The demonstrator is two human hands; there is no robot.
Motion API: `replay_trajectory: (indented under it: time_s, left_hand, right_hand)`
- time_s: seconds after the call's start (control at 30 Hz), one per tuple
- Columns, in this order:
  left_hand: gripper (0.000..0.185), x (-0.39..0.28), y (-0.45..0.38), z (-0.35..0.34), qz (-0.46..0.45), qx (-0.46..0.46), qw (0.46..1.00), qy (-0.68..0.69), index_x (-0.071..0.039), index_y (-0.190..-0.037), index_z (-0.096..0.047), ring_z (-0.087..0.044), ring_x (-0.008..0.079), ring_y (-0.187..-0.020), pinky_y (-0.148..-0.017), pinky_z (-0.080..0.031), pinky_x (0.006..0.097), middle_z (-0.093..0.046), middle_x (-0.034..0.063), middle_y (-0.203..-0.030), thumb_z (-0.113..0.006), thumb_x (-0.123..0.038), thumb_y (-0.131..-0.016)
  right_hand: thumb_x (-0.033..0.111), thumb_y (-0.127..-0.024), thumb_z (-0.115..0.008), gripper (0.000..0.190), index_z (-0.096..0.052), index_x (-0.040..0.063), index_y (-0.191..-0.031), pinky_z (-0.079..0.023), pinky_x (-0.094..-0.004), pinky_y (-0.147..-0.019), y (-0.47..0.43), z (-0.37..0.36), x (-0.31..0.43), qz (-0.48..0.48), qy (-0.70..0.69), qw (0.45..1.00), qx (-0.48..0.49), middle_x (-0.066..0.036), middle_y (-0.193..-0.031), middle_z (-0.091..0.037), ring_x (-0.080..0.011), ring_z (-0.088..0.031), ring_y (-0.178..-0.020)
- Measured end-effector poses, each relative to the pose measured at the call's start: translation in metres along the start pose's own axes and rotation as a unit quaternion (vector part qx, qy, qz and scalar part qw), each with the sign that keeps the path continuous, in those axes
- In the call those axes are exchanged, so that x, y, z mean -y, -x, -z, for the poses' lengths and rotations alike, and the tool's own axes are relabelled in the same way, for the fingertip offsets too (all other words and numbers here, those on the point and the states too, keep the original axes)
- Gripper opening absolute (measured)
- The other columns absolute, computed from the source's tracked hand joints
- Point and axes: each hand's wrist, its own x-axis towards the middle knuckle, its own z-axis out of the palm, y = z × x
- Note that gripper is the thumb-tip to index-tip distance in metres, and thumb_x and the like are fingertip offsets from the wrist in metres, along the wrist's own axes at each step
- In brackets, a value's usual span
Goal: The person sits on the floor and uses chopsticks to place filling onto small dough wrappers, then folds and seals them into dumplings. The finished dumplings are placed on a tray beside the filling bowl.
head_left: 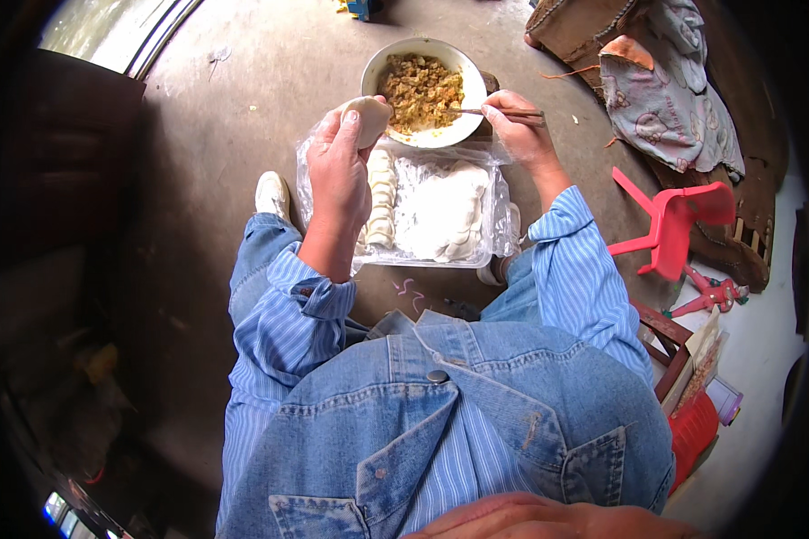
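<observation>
My left hand [340,151] holds a round, pale dough wrapper [366,121] up at the near left side of a white bowl [473,84]. Chopped filling [421,91], brown and yellow-green, fills much of that bowl. Between the fingers of my right hand [522,131] is a pair of wooden chopsticks [526,116], their tips in the filling at the bowl's right. Below both hands lies a clear plastic tray [431,261] lined with plastic film. A row of folded dumplings [381,202] runs along its left part, partly behind my left forearm. Flat dough wrappers [458,209] are heaped on its right.
A pink-red plastic child's chair [674,215] lies tipped to the right, near a brown sofa [735,236] draped with a printed cloth [674,128]. A dark piece of furniture [61,148] stands on the left. Concrete floor [243,101] surrounds the tray and bowl.
</observation>
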Motion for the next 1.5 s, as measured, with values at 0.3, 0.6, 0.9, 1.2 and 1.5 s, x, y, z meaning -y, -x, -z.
replay_trajectory:
  time_s: [0.3,0.6,0.9,1.2,1.5]
  left_hand:
    - [0.029,0.003,0.002,0.001,0.010,-0.002,1.000,0.005,0.007,-0.114,-0.049,-0.059,0.0264,-0.101,-0.092,-0.046,0.0341,-0.058,0.0217,-0.111,-0.044,-0.014,-0.095]
    - [0.031,0.001,0.003,-0.001,0.028,-0.009,1.000,0.006,0.006,-0.114,-0.049,-0.061,0.0266,-0.098,-0.088,-0.048,0.0346,-0.060,0.0208,-0.108,-0.040,-0.018,-0.096]
    - [0.031,0.014,0.000,0.005,0.031,-0.028,0.999,0.017,0.006,-0.115,-0.049,-0.062,0.0256,-0.096,-0.086,-0.049,0.0342,-0.060,0.0201,-0.107,-0.043,-0.018,-0.096]
    - [0.026,0.042,-0.010,0.017,0.039,-0.083,0.996,0.005,0.004,-0.113,-0.053,-0.062,0.0216,-0.092,-0.083,-0.051,0.0316,-0.062,0.0166,-0.103,-0.048,-0.013,-0.094]
    - [0.031,0.137,-0.015,0.052,0.087,-0.138,0.981,-0.109,0.007,-0.116,-0.055,-0.058,0.0178,-0.096,-0.086,-0.044,0.0272,-0.063,0.0133,-0.107,-0.047,-0.011,-0.092]
  right_hand:
    - [0.007,-0.080,-0.060,0.008,-0.062,0.000,-0.084,-0.046,-0.0292,-0.070,0.010,-0.006,-0.016,0.052,0.034,0.997,0.041,-0.008,-0.081,-0.060,-0.0177,-0.058,-0.075]
    - [0.007,-0.080,-0.058,0.013,-0.063,-0.001,-0.090,-0.047,-0.0293,-0.073,0.023,-0.001,-0.006,0.020,0.056,0.992,0.108,-0.009,-0.085,-0.062,-0.0176,-0.059,-0.078]
    - [0.008,-0.082,-0.057,0.014,-0.064,-0.001,-0.090,-0.048,-0.0294,-0.073,0.033,-0.003,-0.010,-0.046,-0.044,0.994,0.089,-0.009,-0.086,-0.064,-0.0161,-0.059,-0.080]
    - [0.008,-0.089,-0.052,0.013,-0.056,-0.003,-0.096,-0.054,-0.0282,-0.077,0.038,-0.013,-0.018,-0.208,-0.349,0.914,0.013,-0.014,-0.094,-0.062,-0.0189,-0.063,-0.085]
    - [0.008,-0.091,-0.049,0.012,-0.051,-0.002,-0.097,-0.054,-0.0276,-0.076,0.048,-0.022,-0.021,-0.243,-0.386,0.889,-0.038,-0.014,-0.095,-0.061,-0.0179,-0.062,-0.081]
